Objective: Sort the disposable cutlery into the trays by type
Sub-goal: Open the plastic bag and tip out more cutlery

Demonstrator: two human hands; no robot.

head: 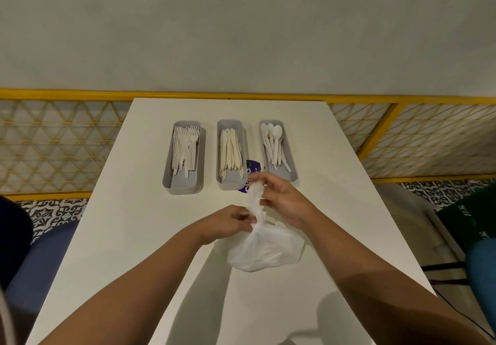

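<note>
Table (134, 210); left hand (228, 224), right hand (284, 199) grip bag (268, 250) (trays (182, 181) beyond)

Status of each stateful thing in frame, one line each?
left tray: holds forks
middle tray: holds knives
right tray: holds spoons
white bag: on table, neck gathered and twisted
left hand: pinches bag neck
right hand: grips bag top

We look down on a white tabletop (128, 237) set against a pale grey-green wall (241, 22), where a yellow rail (67, 94) tops lattice panels (53, 143). Black-and-white patterned floor tiles (51, 214) show on both sides, with a blue seat (35, 272) at left.
</note>
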